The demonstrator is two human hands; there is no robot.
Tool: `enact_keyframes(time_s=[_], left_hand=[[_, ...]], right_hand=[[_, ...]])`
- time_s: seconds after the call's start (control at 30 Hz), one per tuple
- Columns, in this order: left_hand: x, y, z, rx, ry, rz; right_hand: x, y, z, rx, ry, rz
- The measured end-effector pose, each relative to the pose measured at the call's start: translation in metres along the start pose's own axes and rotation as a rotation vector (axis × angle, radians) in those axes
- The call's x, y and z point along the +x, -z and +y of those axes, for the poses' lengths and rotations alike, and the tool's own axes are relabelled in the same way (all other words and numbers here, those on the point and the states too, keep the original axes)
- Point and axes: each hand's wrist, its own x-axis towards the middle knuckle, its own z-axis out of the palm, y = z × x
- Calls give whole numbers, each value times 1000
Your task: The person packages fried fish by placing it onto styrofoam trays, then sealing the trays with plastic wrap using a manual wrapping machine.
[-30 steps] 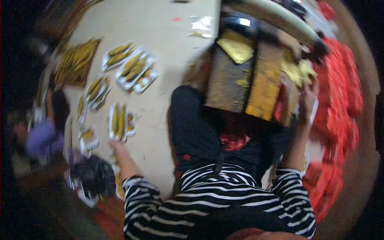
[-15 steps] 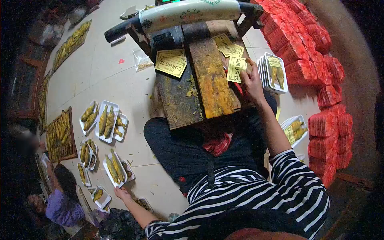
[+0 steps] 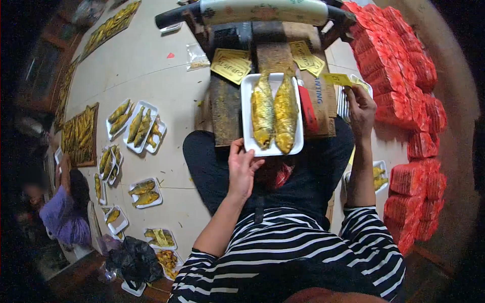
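Observation:
A white foam tray [image 3: 247,108] with two yellow fish [image 3: 285,111] on it is over the wooden board, and my left hand [image 3: 242,169] grips its near left corner. My right hand [image 3: 361,108], raised to the right of the board, pinches a yellow printed label [image 3: 337,79]. More yellow labels lie on the board in two piles, one at the left [image 3: 231,65] and one at the right [image 3: 305,56]. A red object [image 3: 307,108] is just right of the tray.
A film roll [image 3: 262,12] spans the board's far end. Red wrapped bundles [image 3: 409,101] are stacked at the right. Several trays of fish [image 3: 139,129] stand on the floor at the left, near a black bag [image 3: 134,262] and a person in purple [image 3: 65,217].
My left hand has brought the fish tray from the left floor to over the board. My right hand has moved right with the label, near the stacked trays.

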Motion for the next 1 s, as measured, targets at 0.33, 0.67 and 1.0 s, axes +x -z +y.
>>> enact_keyframes(time_s=[0.33, 0.67, 1.0], left_hand=[[87, 27, 51, 541, -251, 53], [341, -41, 114, 213, -182, 134], [274, -53, 126, 36, -258, 14]], right_hand=[[-77, -81, -25, -637, 812, -279], [-30, -53, -43, -204, 440, -373], [139, -93, 48, 766, -164, 99]])
